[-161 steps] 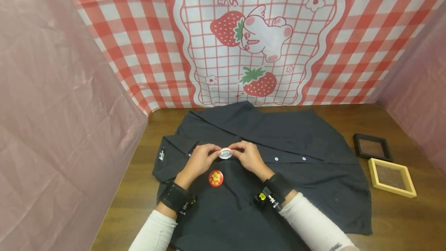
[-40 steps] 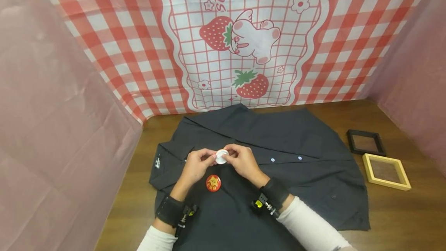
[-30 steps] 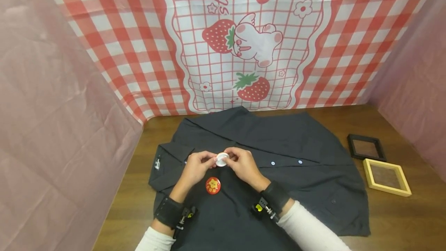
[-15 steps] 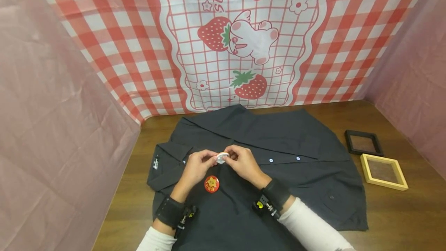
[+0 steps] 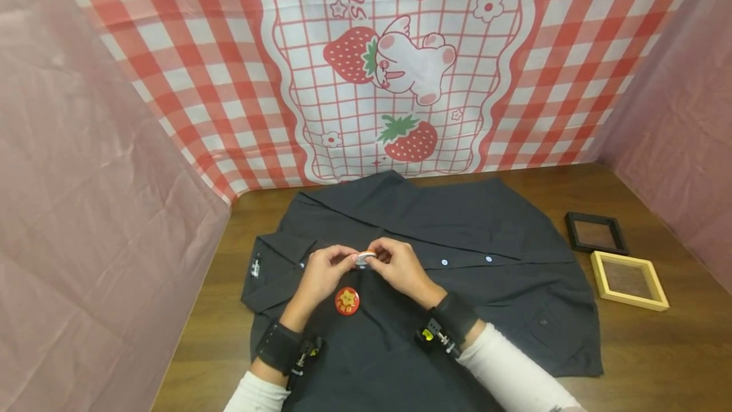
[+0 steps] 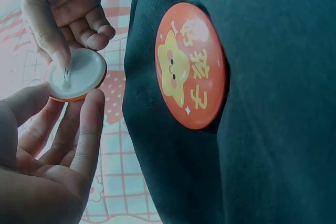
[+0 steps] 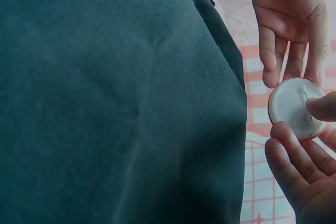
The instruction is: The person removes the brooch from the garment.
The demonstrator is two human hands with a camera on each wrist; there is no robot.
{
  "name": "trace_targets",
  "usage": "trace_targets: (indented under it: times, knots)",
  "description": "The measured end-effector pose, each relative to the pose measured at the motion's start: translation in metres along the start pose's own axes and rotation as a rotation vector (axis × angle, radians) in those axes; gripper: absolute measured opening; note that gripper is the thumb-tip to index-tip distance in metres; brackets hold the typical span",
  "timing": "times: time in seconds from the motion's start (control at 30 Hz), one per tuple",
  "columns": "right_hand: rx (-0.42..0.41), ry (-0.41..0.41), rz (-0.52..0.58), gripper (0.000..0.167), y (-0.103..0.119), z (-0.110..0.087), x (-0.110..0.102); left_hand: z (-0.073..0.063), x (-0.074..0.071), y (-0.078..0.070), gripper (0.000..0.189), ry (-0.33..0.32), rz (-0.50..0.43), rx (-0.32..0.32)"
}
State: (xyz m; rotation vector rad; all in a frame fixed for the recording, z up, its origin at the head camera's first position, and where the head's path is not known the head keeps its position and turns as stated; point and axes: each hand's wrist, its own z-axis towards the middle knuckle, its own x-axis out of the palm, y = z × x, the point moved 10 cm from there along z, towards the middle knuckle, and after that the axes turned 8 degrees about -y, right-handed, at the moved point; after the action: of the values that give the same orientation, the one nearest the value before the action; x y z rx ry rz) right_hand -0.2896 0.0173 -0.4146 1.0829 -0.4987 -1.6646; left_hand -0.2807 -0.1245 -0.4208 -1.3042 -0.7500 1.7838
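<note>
My left hand (image 5: 323,274) and right hand (image 5: 402,270) pinch a round pin-back badge (image 5: 365,259) above a dark shirt (image 5: 457,310). In the left wrist view the badge (image 6: 86,72) shows its white back, with an orange-red rim and a thin metal pin. My right thumb presses on the pin, as the right wrist view shows on the badge back (image 7: 289,108). The left fingers hold the badge by its edge. Just below the hands, a second badge (image 5: 347,301), red with a yellow star, lies face up on the shirt. The held badge's front is hidden.
At the right of the wooden table (image 5: 646,355) lie a black frame (image 5: 619,234) and a yellow frame (image 5: 657,285). A checked strawberry cloth (image 5: 366,113) hangs behind, with pink cloth (image 5: 114,208) at both sides. White buttons (image 5: 445,262) run along the shirt.
The held badge's white back was turned to the head camera about a second ago; now it is tipped nearly edge-on. The right thumb has moved from the rim onto the back. The red badge stays put.
</note>
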Motion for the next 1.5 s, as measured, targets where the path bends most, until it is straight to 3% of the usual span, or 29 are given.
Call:
trace_targets:
  times: [0.57,0.9,1.5]
  knots:
    - [0.001,0.022,0.009,0.010,-0.0037,-0.0037,-0.0026,-0.0027,0.0053,-0.0033,0.012,0.019,0.029,0.022]
    - [-0.002,0.024,0.007,0.008,-0.0013,-0.0037,-0.0061,-0.0037,0.0036,-0.0084,0.014,-0.015,-0.017,0.073]
    - [0.013,0.103,0.049,0.011,-0.0069,-0.0053,0.0022,-0.0028,0.0049,-0.0068,0.010,-0.002,0.002,0.096]
